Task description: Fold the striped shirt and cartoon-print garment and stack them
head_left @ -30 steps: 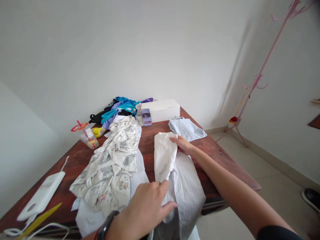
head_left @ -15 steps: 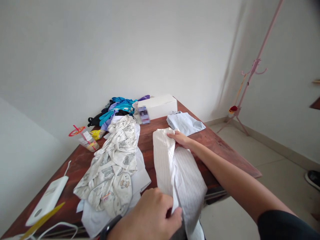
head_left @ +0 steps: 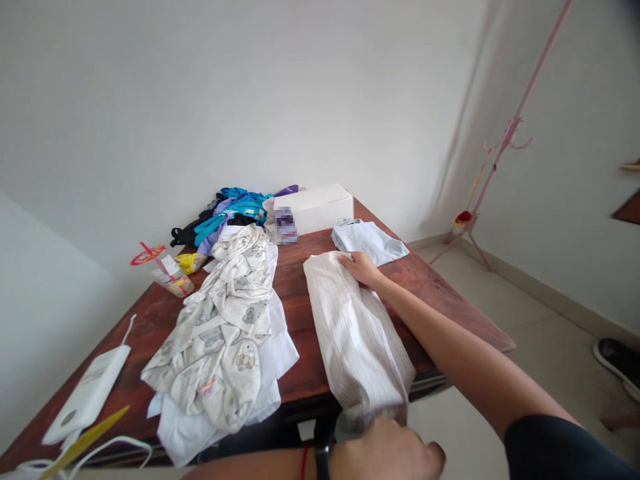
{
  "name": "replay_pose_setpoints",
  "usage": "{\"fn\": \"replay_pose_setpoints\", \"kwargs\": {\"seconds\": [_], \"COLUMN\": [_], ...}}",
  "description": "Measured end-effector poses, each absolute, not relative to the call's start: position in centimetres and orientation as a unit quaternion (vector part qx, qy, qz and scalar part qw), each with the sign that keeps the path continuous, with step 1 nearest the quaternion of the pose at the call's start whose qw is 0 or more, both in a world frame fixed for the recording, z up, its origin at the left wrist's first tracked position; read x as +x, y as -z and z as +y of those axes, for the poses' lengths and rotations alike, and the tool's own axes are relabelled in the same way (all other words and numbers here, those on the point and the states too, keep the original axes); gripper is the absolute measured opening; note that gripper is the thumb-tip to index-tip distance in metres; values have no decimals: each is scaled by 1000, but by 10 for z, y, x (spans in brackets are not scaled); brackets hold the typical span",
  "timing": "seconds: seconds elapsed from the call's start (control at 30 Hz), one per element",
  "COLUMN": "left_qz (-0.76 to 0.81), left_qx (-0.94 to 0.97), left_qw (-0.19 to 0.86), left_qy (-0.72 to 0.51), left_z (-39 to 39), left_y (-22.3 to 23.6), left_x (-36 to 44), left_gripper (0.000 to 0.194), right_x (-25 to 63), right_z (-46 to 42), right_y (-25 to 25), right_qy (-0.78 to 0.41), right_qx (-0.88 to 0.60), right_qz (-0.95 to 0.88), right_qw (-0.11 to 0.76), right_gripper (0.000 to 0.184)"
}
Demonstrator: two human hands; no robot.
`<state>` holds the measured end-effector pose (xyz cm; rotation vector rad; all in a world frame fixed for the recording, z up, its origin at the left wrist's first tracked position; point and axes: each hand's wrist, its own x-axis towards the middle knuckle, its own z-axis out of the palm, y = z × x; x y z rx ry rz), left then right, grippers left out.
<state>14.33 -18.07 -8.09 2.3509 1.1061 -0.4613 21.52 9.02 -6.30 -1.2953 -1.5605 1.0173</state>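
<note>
A white garment with thin stripes [head_left: 350, 327] lies lengthwise on the table, its near end hanging past the front edge. My right hand [head_left: 361, 269] grips its far end, thumb on top and the other fingers partly hidden. Down at the near end, my left hand [head_left: 385, 450] is closed on the cloth; its fingertips are mostly out of sight. Just beyond my right hand rests a folded light blue garment [head_left: 370, 241]. To the left, a rumpled white garment with grey animal prints [head_left: 230, 327] is spread over plain white cloth [head_left: 280, 350].
At the back of the wooden table [head_left: 295, 313] stand a white box [head_left: 320, 208] and a heap of blue and dark clothes [head_left: 235, 213]. A plastic drink cup [head_left: 173, 277] leans at the left. Nearer are a white device [head_left: 90, 393] and cable. A pink coat rack [head_left: 500, 153] stands right.
My left hand has moved right across the near end, bringing the garment's left edge over its right part. My right hand stays at the far end.
</note>
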Motion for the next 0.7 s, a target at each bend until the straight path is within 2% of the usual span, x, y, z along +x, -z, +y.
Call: {"fn": "replay_pose_setpoints", "kwargs": {"seconds": [0.07,0.13,0.23,0.37,0.43,0.53,0.63,0.7], "left_qz": [272,150,144,123,132,188,174,124], "left_qx": [917,948,974,990,991,982,982,987], "left_qw": [266,265,151,59,25,-12,7,37], "left_qy": [121,89,88,42,17,19,73,98], "left_z": [-176,-172,-174,-182,-183,-178,-170,-167], "left_y": [78,70,61,64,70,77,74,71], "left_x": [124,100,70,63,73,95,113,122], "left_gripper": [20,17,14,40,45,31,11,13], "right_x": [215,215,216,216,216,216,217,217], "right_z": [92,93,94,95,94,94,94,95], "right_y": [65,65,66,67,67,66,67,69], "right_qy": [-362,-332,-304,-290,-287,-284,-280,-277], "right_qx": [-526,-534,-542,-544,-542,-539,-536,-534], "right_qz": [-642,-657,-674,-691,-697,-705,-710,-711], "right_qw": [424,417,399,379,372,364,362,363], "right_gripper": [34,33,35,32,31,33,33,33]}}
